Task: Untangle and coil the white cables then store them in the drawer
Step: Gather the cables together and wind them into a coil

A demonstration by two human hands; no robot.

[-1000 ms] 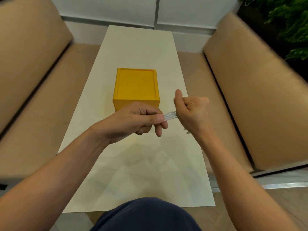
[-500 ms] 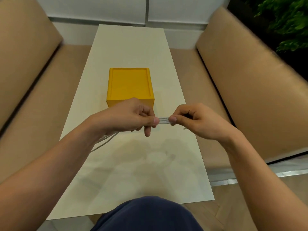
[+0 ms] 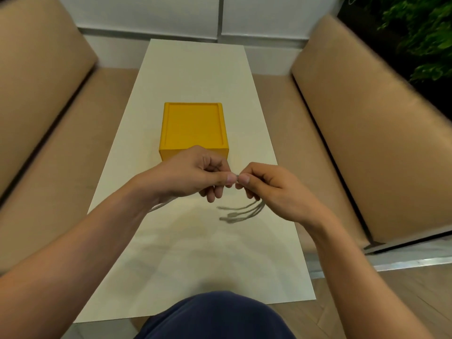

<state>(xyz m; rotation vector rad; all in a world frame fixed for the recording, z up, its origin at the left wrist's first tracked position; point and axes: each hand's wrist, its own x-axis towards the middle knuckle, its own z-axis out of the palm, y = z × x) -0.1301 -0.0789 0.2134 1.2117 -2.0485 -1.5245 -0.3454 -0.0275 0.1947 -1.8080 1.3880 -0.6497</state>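
At the centre of the frame the left grip and the right grip meet thumb tip to thumb tip, both pinching the white cables between thumb and curled fingers, held above the worktop. Only a short stretch of cable shows between the two thumbs. Below the right grip several loose ends fan out toward the left, blurred. Another strand trails out under the left wrist toward the lower left.

Just behind the left grip, in the middle of the pale worktop, sits the yellow drawer box. The knuckles cover much of its near face. Tan cushioned benches run along both long sides of the worktop, green foliage fills the upper right corner, and dark blue clothing shows at the bottom edge.
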